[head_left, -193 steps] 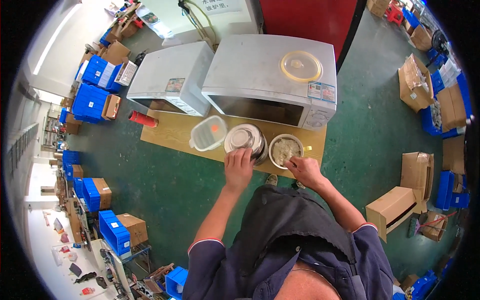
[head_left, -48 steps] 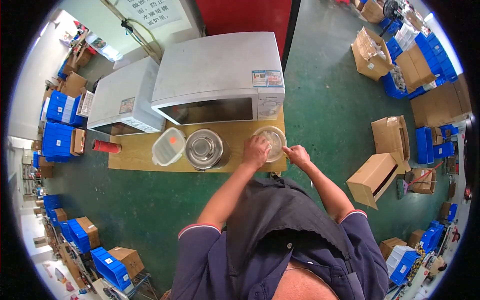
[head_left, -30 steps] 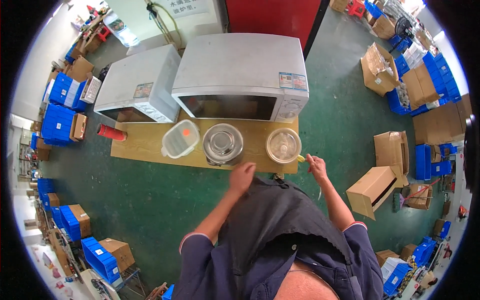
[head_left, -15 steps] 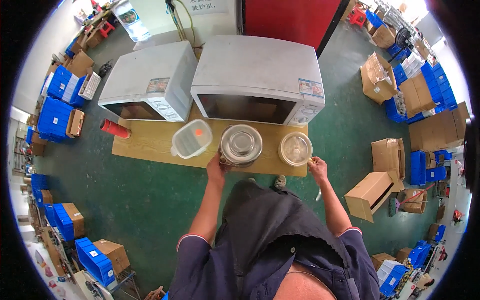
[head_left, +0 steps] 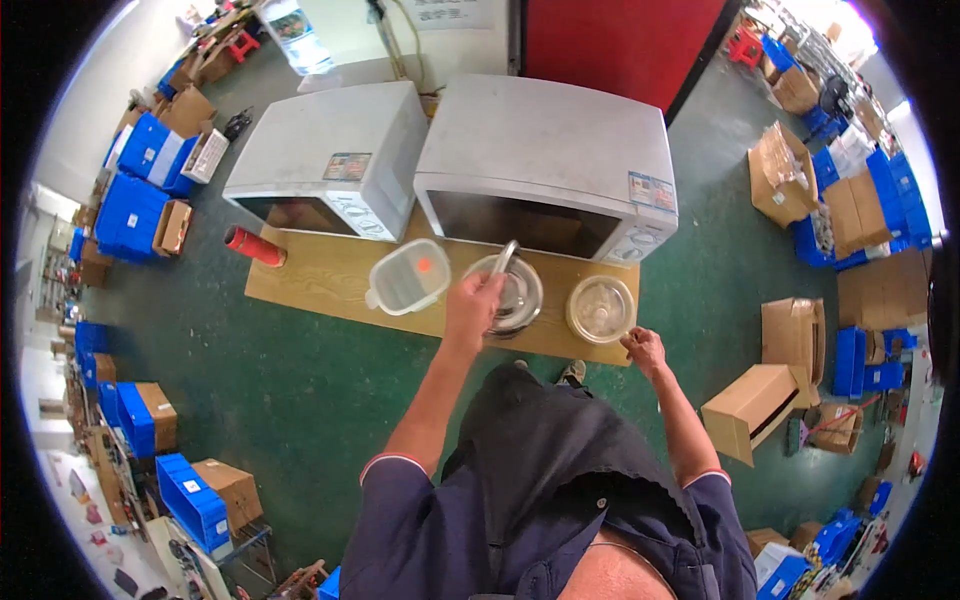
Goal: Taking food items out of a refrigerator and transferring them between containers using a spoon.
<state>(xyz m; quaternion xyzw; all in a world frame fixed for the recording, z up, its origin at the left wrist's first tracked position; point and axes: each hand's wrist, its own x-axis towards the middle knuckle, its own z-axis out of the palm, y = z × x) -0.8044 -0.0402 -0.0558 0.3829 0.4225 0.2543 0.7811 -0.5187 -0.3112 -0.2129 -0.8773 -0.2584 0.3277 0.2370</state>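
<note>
My left hand [head_left: 473, 306] is closed around a slim metal utensil [head_left: 506, 256] that sticks up over a round metal bowl [head_left: 518, 297] on the wooden table [head_left: 320, 285]. My right hand [head_left: 644, 349] hovers at the table's front right corner with its fingers curled in, and I see nothing in it. Just left of it sits a round clear container [head_left: 600, 308] with a lid on. A clear rectangular tub [head_left: 408, 277] with an orange dot on its lid lies to the left of the bowl.
Two white microwave ovens [head_left: 330, 165] [head_left: 548, 165] stand along the back of the table. A red bottle [head_left: 252, 246] lies at its left end. Cardboard boxes [head_left: 752, 408] and blue crates [head_left: 130, 200] stand around on the green floor.
My left hand moved from the bowl's left rim to above the bowl and now grips the metal utensil. My right hand stayed at the table's right corner.
</note>
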